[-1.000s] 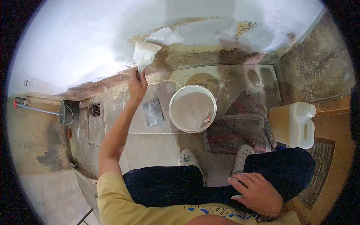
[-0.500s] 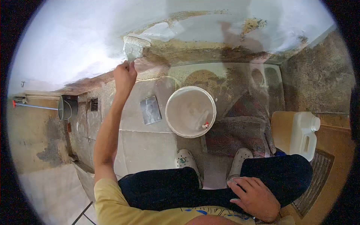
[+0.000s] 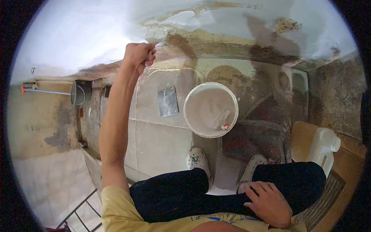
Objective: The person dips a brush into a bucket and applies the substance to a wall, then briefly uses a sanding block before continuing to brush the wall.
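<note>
Up at the base of the wall (image 3: 92, 34), my left hand (image 3: 141, 56) is closed on a putty knife (image 3: 154, 40) whose blade meets the rough, peeling band above the floor. Most of its handle is hidden in my fist. Whitish paste shows around the blade. My right hand (image 3: 268, 205) rests over my right thigh, fingers loosely spread and nothing in them. A white bucket (image 3: 210, 130) stands on the floor ahead of my feet, with pale paste and a small red-and-white item (image 3: 225, 127) inside. Left of it lies a flat grey metal plate (image 3: 168, 102).
To the right are a mat (image 3: 251, 141), a whitish plastic jug (image 3: 320, 145) and a vent grille (image 3: 324, 193). A dark bucket (image 3: 81, 92) and a blue-handled tool (image 3: 48, 91) are at far left. A metal frame (image 3: 83, 212) stands lower left.
My left hand has moved up and right along the wall, its wrist turned, and the blade now shows far less. The whole view has shifted slightly. My right hand stays on my thigh.
</note>
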The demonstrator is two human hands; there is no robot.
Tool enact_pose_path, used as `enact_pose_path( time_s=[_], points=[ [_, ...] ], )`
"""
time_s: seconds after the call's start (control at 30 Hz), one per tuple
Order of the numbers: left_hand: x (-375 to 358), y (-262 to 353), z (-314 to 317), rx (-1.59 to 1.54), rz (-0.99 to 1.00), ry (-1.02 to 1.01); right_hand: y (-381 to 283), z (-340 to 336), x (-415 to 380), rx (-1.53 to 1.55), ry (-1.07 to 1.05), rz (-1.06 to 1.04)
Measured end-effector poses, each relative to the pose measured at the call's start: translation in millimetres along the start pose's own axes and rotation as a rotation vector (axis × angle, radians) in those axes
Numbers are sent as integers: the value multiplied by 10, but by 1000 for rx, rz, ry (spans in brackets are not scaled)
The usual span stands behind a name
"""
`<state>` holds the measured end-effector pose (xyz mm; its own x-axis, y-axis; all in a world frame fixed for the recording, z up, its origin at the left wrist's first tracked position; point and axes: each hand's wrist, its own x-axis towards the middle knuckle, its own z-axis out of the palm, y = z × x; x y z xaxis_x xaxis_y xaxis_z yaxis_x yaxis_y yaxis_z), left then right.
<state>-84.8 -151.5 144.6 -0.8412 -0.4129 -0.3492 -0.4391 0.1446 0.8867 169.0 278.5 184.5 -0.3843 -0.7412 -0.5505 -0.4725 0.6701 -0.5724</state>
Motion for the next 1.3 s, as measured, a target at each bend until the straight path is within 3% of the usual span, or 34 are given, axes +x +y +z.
enact_pose_path(
  time_s=[0.27, 0.4, 0.6, 0.73, 0.83, 0.9, 1.0, 1.3],
  points=[
    [-222, -290, 137, 120, 161, 111, -66, 52, -129, 15, 62, -36],
    [-136, -740, -18, 521, 500, 240, -120, 177, -255, 123, 140, -142],
    [-395, -896, 130, 782, 744, 360, -166, 222, -361, 129, 203, -146],
    [-470, -861, 466, 829, 705, 339, -159, 215, -358, 52, 196, -103],
    [-473, -815, 685, 890, 852, 247, -189, 189, -352, 45, 201, -71],
    [-487, -718, 782, 977, 741, 195, -200, 181, -346, 55, 204, -66],
    [-320, -675, 758, 1011, 855, 237, -222, 163, -355, 64, 209, -46],
    [-6, -636, 110, 948, 853, 355, -207, 179, -339, 72, 236, -64]
  ],
)
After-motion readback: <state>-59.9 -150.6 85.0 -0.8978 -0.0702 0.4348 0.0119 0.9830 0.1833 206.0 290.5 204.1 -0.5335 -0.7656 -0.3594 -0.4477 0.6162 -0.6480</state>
